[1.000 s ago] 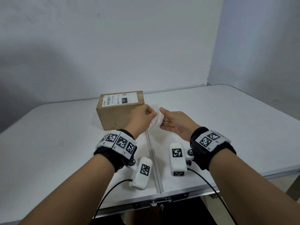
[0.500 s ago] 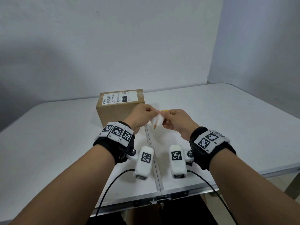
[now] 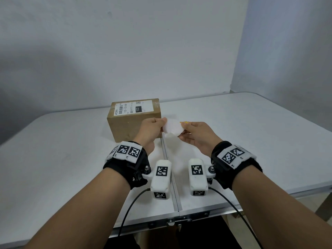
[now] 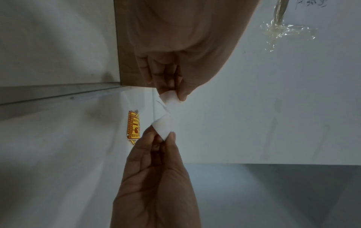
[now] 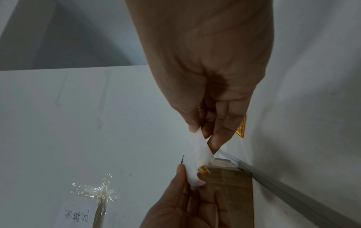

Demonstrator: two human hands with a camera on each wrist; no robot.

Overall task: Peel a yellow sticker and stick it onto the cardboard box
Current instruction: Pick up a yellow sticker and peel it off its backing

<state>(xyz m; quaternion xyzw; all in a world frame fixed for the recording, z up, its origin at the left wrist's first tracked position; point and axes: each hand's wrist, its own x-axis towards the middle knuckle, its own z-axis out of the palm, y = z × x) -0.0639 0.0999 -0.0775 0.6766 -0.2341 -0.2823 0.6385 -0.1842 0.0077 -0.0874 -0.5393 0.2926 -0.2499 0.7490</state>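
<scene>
The white backing paper (image 3: 172, 129) hung curled between both hands above the counter (image 3: 251, 133), its long axis running left to right. The left hand (image 3: 150, 131) pinched one end, the right hand (image 3: 195, 134) the other. A yellow sticker (image 4: 133, 127) with red print lay just beyond, lengthwise, right of the cardboard box (image 3: 129, 123).

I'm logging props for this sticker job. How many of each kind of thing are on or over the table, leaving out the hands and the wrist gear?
Brown cardboard box: 1
White backing paper sheet: 1
Yellow printed sticker: 1 in full view; an orange sliver at the sheet's edge may be another, cannot tell
Total: 3
</scene>
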